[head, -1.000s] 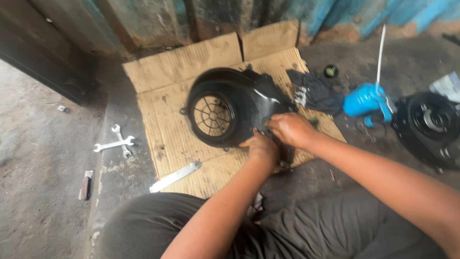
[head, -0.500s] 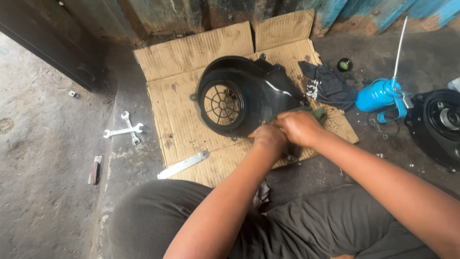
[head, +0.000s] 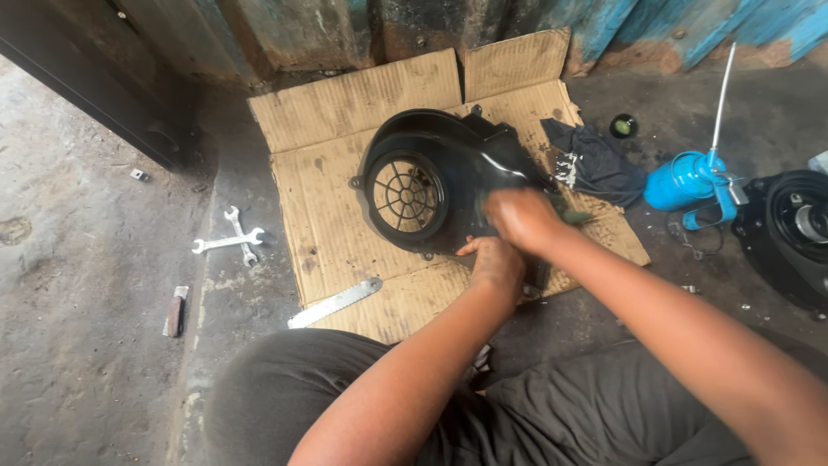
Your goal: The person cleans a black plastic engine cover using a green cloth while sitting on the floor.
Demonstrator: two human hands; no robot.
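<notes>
A black plastic fan cover (head: 431, 177) with a round grille lies on a sheet of flattened cardboard (head: 345, 129) on the concrete floor. My left hand (head: 493, 259) presses on the cover's near edge, fingers bent. My right hand (head: 517, 216) is blurred just above it, closed around a small greenish tool whose tip sticks out to the right, against the cover's right side. What the tool touches is hidden under the hand.
Two crossed spanners (head: 231, 239) lie left of the cardboard, a flat metal file (head: 336, 302) at its near edge, a small brown-handled piece (head: 175, 311) further left. A dark rag (head: 595, 160), a blue oil can (head: 690, 181) and a black engine part (head: 793, 233) sit right.
My right hand has shifted slightly over the cover's right side and is now motion-blurred. My left hand stays on the near edge. The head view has tilted a little.
</notes>
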